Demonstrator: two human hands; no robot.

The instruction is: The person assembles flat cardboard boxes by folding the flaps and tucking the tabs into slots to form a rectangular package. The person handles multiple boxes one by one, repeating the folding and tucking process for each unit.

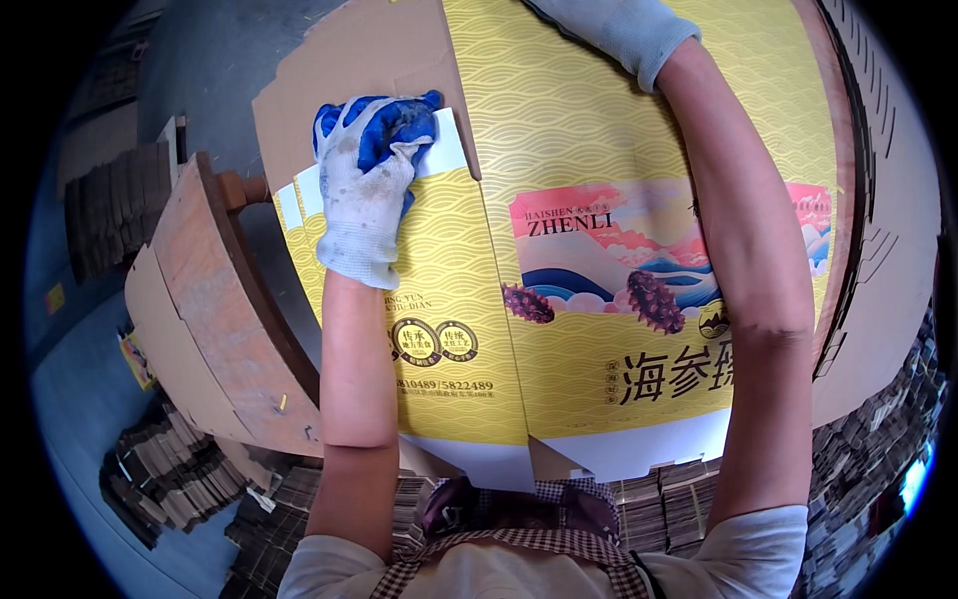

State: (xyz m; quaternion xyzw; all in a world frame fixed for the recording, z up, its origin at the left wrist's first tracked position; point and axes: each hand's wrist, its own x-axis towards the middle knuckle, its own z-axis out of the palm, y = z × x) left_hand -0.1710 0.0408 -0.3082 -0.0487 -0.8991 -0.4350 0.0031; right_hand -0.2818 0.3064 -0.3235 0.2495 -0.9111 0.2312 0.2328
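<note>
A large yellow cardboard sheet [599, 120], printed with waves, a pink-and-blue picture and dark lettering, lies spread in front of me. My left hand [374, 145], in a white glove with blue coating, is closed in a fist at the white edge strip of its left panel. The curled fingers hide what they grip, if anything. Reaching to the far side of the sheet, my right hand [614, 30] wears a pale glove and lies against the yellow face. Its fingers are mostly hidden at the top of the view.
Brown cardboard [359, 60] lies beyond my left hand. To the left stands a wooden board [225, 290] with a dark edge. Stacked cardboard [120, 210] is at the far left, and more bundles [165, 464] lie at lower left. Slotted cardboard [888, 200] borders the right.
</note>
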